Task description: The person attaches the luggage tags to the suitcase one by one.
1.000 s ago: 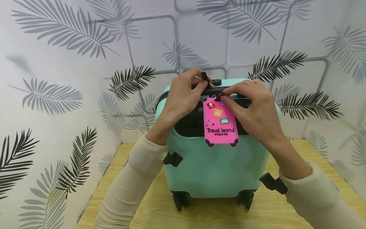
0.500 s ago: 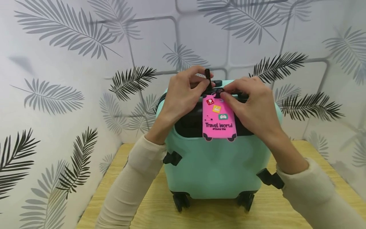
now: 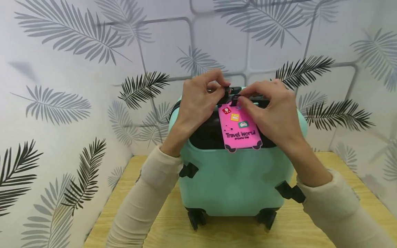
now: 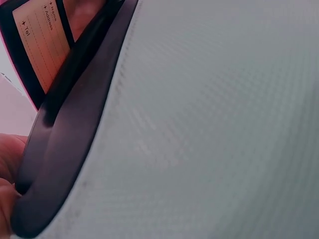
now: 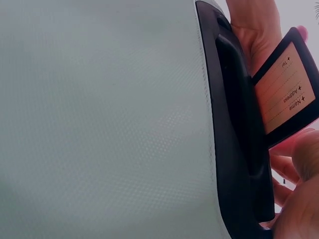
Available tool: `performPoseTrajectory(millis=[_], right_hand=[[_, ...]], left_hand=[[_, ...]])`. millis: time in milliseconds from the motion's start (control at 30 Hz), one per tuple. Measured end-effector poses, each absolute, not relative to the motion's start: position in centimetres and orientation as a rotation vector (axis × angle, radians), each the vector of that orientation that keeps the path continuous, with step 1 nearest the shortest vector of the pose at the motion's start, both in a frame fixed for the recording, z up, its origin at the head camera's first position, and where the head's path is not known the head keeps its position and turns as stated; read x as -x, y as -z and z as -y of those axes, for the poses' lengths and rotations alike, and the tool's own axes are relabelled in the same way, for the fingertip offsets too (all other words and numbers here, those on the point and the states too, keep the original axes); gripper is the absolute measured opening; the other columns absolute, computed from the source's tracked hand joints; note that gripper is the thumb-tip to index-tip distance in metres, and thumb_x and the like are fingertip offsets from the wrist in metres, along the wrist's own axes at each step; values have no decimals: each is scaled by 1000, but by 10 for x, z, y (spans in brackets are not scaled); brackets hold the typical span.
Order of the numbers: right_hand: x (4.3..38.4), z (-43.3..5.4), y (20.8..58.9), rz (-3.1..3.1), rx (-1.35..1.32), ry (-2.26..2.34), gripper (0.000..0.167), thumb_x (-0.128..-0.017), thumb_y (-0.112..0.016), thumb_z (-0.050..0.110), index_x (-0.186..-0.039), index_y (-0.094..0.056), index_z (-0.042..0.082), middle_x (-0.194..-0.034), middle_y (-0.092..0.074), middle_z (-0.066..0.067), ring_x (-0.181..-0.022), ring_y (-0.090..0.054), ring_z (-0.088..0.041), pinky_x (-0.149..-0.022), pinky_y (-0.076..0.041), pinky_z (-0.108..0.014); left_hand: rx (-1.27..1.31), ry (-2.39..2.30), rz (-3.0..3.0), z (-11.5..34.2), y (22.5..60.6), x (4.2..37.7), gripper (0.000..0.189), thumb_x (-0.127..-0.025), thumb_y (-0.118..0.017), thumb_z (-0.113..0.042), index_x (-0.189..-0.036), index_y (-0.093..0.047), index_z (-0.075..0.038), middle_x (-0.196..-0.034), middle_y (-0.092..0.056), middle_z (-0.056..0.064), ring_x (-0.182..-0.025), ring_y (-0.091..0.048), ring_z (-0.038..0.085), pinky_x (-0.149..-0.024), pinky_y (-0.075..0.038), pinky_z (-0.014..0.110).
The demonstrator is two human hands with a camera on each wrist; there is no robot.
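Note:
A pink luggage tag (image 3: 240, 129) printed "Travel World" hangs in front of the mint-green suitcase's (image 3: 232, 182) black top handle. My left hand (image 3: 198, 100) pinches the black strap (image 3: 227, 91) of the tag between thumb and index finger, just above the handle. Close beside it, my right hand (image 3: 276, 110) pinches the strap's black loop at the tag's top edge. Both wrist views show the tag's back with a name and address card (image 4: 42, 40), next to the black handle (image 5: 249, 134). The fingertips partly hide the strap.
The suitcase stands on black wheels (image 3: 266, 218) on a wood-grain table (image 3: 229, 236). A wall (image 3: 217, 38) with a leaf pattern rises close behind it. A black clip-like piece sits at each sleeve cuff (image 3: 319, 184).
The strap end that stuck up from my left fingers has tipped down toward the right hand. My right hand has moved slightly up and left, and the tag's lower edge has swung right.

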State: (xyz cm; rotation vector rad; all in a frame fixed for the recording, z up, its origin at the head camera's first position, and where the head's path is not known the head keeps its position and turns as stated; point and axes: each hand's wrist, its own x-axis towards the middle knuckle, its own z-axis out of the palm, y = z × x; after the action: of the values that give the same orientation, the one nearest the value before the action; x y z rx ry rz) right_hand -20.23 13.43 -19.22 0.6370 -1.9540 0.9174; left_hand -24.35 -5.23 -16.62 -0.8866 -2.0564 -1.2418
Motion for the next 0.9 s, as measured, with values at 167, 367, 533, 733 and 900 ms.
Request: performPoseTrajectory(millis=[167,367,533,733,900], right_hand=[[202,-132,190,1927,-655,-909,9,-89,-80,4,-98,-81,4,-93,-78,-8,-91,-55,-20,-85,-36,-32],[203,-127,190,1916,-642,-933,8,-89,-81,4,-97,-81,5,-92,-78,-8,-92,-55,-19,-83,-37,-31],[202,-125,189,1919,-618,-970,7,-89,-80,5,-96,-81,5,-92,-78,-8,-92,-53,-16,-82,-37,-33],[202,-123,188,1916,-612,-974,7,-90,-78,6,-97,-81,5,-91,-78,-9,-93,-54,-13,-84,-36,-34],[203,-123,188,1913,-613,-972,7,-90,-79,6,-97,-81,5,-90,-78,-8,-92,-55,-13,-83,-36,-32]], left_hand=[[891,1196,2036,52,165,243,19,-89,-61,4,-86,-76,-8,-93,-80,4,-79,-77,12,-59,-48,20],[919,1193,2022,51,167,241,19,-89,-61,6,-85,-75,-6,-89,-79,6,-77,-77,13,-60,-50,21],[933,1201,2029,50,168,241,19,-88,-61,6,-85,-75,-6,-86,-79,7,-74,-77,13,-60,-50,21],[960,1184,2017,50,169,242,17,-90,-63,5,-85,-75,-6,-88,-79,7,-80,-78,15,-63,-52,20],[996,1217,1995,51,170,242,17,-90,-64,5,-86,-77,-5,-91,-80,6,-85,-79,15,-69,-56,20]])
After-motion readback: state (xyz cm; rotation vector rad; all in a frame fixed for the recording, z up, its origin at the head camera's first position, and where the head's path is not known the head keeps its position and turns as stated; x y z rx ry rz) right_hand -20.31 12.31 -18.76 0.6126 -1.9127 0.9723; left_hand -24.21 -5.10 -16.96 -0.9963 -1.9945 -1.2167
